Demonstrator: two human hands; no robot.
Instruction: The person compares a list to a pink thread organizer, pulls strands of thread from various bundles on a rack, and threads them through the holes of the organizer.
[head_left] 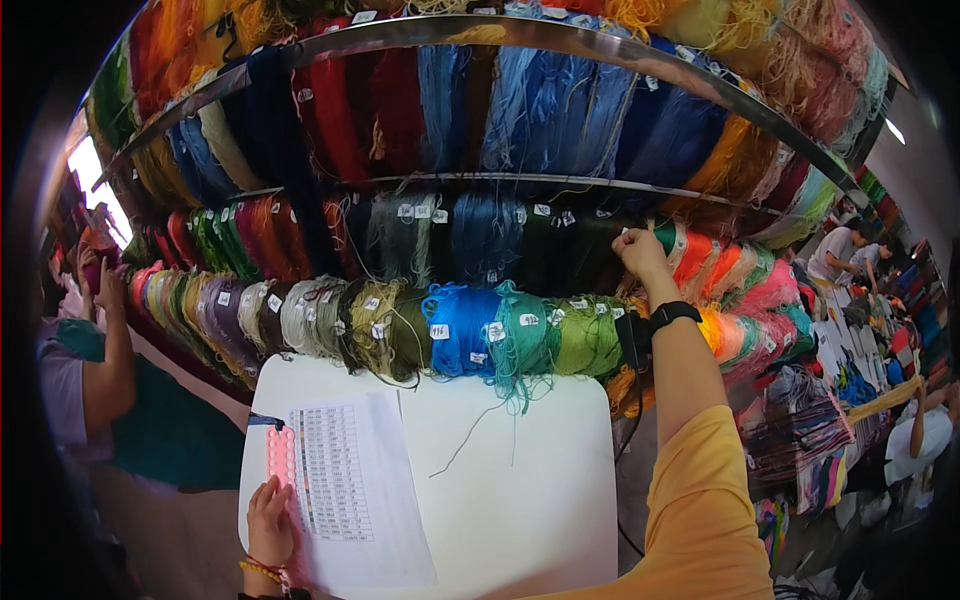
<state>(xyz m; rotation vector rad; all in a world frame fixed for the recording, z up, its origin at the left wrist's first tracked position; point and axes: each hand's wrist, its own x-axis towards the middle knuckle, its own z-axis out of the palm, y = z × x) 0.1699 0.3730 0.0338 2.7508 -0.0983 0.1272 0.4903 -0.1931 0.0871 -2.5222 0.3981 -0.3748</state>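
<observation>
Three tiers of coloured yarn skeins (pixel 470 330) hung above the white table (pixel 520 470). On that table's left part lay a printed sheet (pixel 350 490), my left hand (pixel 268 520) resting flat and open on its edge. Above the table's right corner, my right hand (pixel 640 250) pinched a dark green skein (pixel 590 250).

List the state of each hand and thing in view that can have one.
right hand: raised, fingers pinching a small white tag among the dark skeins.
left hand: flat on the printed sheet.
printed sheet: lying flat on the white table.
pink strip: lying beside the sheet.
yarn skeins: hanging over rails, tagged.
</observation>
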